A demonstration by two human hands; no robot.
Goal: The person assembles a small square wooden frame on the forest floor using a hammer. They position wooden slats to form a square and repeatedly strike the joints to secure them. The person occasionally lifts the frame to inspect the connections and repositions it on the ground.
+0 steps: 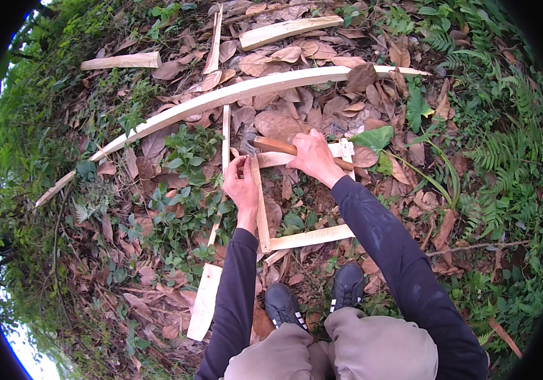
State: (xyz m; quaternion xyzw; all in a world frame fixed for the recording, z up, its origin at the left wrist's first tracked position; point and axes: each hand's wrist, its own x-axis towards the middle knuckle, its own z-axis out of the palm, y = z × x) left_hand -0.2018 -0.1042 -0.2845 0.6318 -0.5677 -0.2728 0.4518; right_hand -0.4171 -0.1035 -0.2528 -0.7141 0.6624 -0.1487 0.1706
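Observation:
My right hand (316, 157) is wrapped round the wooden handle of a hammer (274, 145). The hammer's metal head is over the upper left corner of a frame of pale wooden slats (309, 238). At that corner my left hand (242, 190) has thumb and fingers pinched together, just below the hammer head. Whatever is between those fingertips is too small to make out. The frame lies on the leafy ground, its left slat (261, 209) running down beside my left hand. My right hand and forearm hide parts of its top and right sides.
A long bent wooden strip (233, 93) arcs across the ground beyond the frame. Loose wood pieces (290, 30) lie further off, and a flat board (205, 303) is at lower left. Dry leaves, low plants and ferns (486, 196) surround my shoes (347, 285).

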